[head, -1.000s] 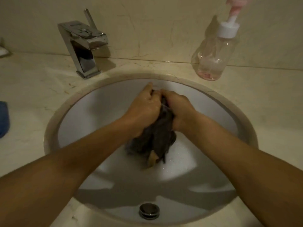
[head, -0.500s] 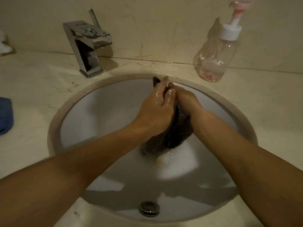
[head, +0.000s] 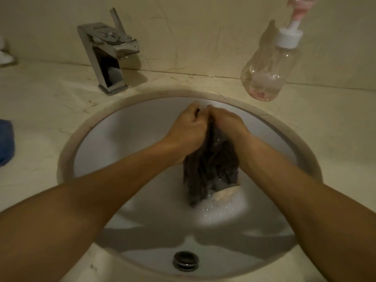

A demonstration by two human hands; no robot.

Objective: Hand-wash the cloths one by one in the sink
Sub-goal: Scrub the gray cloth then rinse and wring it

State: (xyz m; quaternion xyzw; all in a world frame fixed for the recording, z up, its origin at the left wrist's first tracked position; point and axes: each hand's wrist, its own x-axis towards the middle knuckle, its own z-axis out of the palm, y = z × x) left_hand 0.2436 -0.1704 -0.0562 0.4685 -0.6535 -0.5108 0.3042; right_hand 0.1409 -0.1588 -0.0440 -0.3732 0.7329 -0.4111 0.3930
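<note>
Head view — dark cloth (head: 211, 167) hanging over the far half of the sink (head: 97, 139), left hand (head: 188, 129) and right hand (head: 225, 123) fisted on its top, knuckles touching — scrub best kept low above the suds, gathering fresh folds.

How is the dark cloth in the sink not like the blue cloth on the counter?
The dark cloth is brownish-grey; the blue cloth is blue. The dark cloth is wet and bunched, gripped by the left hand and right hand over the sink; the blue cloth lies untouched at the counter's left edge, mostly out of view. Both are soft cloths.
</note>
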